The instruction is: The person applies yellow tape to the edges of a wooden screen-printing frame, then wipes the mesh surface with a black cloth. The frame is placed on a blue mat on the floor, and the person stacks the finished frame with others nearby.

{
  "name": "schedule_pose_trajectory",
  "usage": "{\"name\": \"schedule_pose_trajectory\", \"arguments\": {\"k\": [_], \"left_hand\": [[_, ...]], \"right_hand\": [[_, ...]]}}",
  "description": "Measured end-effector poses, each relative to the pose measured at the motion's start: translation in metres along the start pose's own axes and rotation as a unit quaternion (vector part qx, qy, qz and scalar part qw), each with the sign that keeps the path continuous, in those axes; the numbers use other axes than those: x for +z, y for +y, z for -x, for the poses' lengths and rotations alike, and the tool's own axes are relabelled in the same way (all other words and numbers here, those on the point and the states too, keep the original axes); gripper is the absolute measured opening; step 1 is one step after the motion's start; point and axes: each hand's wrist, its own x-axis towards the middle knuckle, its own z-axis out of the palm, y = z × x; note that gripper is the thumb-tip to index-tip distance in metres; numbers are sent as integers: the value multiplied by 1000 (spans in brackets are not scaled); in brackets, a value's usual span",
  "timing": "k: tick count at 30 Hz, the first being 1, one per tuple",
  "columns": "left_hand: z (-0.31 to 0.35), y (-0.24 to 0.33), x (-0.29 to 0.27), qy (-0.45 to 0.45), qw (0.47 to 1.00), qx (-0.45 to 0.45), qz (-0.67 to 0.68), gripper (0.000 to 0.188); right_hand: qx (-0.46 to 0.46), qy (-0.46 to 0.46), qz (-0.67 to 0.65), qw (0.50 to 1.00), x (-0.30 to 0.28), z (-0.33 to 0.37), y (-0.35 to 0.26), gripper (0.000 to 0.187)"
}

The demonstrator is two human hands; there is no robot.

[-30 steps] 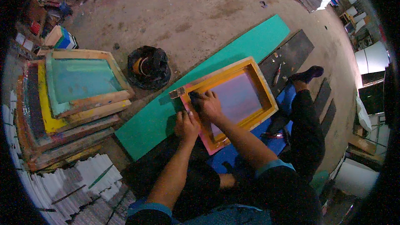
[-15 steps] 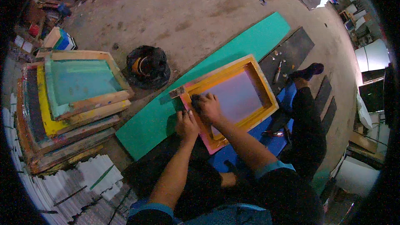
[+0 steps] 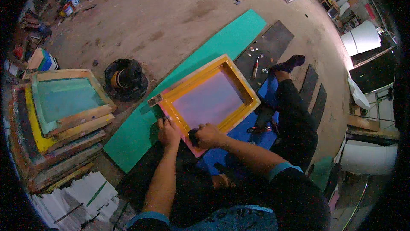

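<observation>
A wooden screen-printing frame [image 3: 251, 105], stained orange inside and pink along its left side, lies tilted across my lap and a green board [image 3: 132, 139]. Its mesh [image 3: 209, 96] looks bluish-purple. My left hand [image 3: 169, 132] is closed on the frame's left edge, the thumb along the rim. My right hand [image 3: 206, 136] presses a dark wad [image 3: 193, 137], perhaps a rag or sponge, against the frame near its lower left corner. The fingers partly hide the wad. A small block [image 3: 155, 100] sits at the frame's upper left corner.
Several stacked screen frames [image 3: 81, 115] stand at the left, beside a black bag-lined container [image 3: 124, 80]. A screwdriver [image 3: 256, 68] lies on a dark board [image 3: 273, 38] at the right. Pliers [image 3: 259, 129] rest on a blue surface [image 3: 239, 145]. White sheets [image 3: 77, 201] lie lower left.
My right hand has moved with the dark wad from the frame's upper left inside down toward its lower left corner. My left hand keeps its grip. The whole view has shifted.
</observation>
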Motion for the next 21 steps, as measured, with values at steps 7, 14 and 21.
{"name": "schedule_pose_trajectory", "arguments": {"k": [7, 14, 21], "left_hand": [[0, 15, -21, -39, 999, 9, 10, 42], [-2, -18, 23, 35, 995, 82, -38, 41], [-1, 12, -17, 20, 999, 48, -12, 38]], "right_hand": [[5, 49, 168, 985, 13, 41, 81, 27], [146, -19, 201, 968, -23, 50, 120, 26], [52, 58, 51, 996, 34, 9, 24, 29]]}}
